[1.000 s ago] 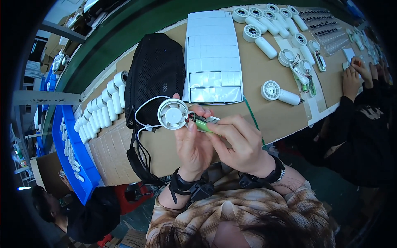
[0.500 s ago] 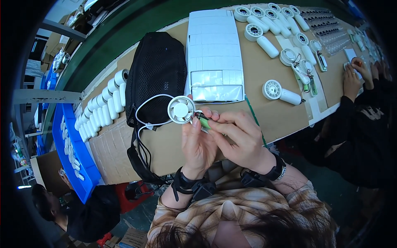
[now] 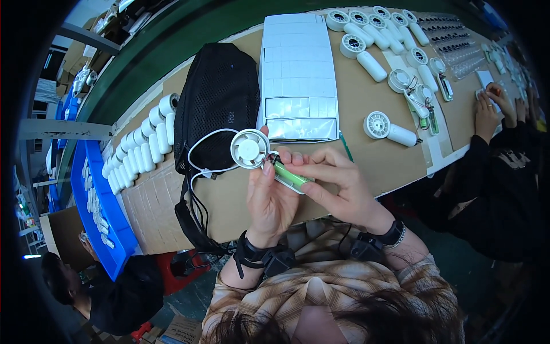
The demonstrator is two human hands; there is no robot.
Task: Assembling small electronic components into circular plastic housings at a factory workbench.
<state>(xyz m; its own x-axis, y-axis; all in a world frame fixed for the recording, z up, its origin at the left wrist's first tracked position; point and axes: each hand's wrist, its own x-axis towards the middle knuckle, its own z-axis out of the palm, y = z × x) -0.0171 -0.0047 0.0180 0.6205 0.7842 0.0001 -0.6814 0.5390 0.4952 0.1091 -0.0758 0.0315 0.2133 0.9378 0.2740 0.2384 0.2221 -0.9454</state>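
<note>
A small white handheld fan [image 3: 250, 148] with its handle shell open is in my left hand [image 3: 268, 200], whose fingers and thumb hold it just below the round head. In the handle lies a green cylindrical battery [image 3: 291, 175], with dark wiring at its upper end. My right hand [image 3: 346, 184] pinches the battery and handle from the right, thumb near the lower end and fingers along the upper side. Behind the fan head a white cable [image 3: 213, 135] loops out from beside the black mesh bag [image 3: 220, 103]; whether it joins the fan is hidden.
A box of white packets [image 3: 299, 74] stands beyond my hands. White fan shells [image 3: 137, 150] line the left, beside a blue tray [image 3: 109, 212] of small parts. More fans [image 3: 377, 124] lie to the right, some opened. At far right another person's hands [image 3: 487, 112] work.
My right hand has shifted slightly right and down along the handle, so more of the green battery shows. The fan head has moved slightly left and up.
</note>
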